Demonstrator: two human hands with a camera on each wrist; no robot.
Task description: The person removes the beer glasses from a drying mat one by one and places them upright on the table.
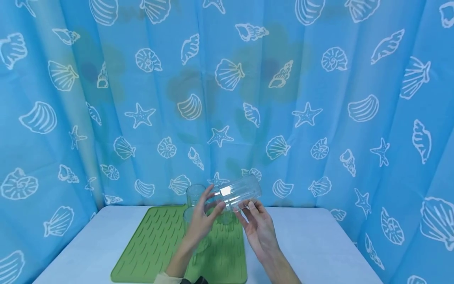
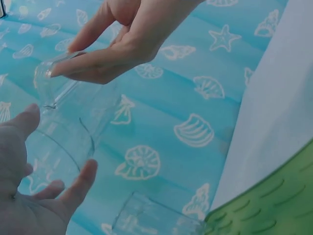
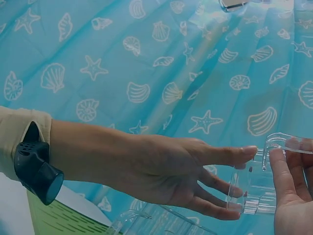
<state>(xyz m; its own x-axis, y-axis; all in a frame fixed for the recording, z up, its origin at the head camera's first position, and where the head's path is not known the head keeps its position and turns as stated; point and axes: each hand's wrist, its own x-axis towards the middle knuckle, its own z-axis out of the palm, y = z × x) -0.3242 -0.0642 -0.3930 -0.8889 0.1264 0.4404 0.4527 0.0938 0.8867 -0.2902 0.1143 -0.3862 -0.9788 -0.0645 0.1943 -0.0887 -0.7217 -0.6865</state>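
A clear glass mug point(image 1: 244, 189) is held in the air, tilted on its side above the far edge of a green mat. My right hand point(image 1: 260, 228) grips it by the handle, thumb and fingers closing on the glass loop; the left wrist view shows this right hand point(image 2: 129, 46) from above. At the mug's other end is my left hand point(image 1: 200, 221). Its thumb and fingers span that end from opposite sides, with fingertips against the glass point(image 3: 254, 191) in the right wrist view.
The green ridged mat point(image 1: 149, 244) lies on a white-covered table point(image 1: 312, 244). Behind the hands, a clear glass point(image 1: 195, 192) stands on the mat's far part, with other clear glassware near it, partly hidden by the left hand. A blue seashell-print curtain point(image 1: 227, 102) surrounds the table.
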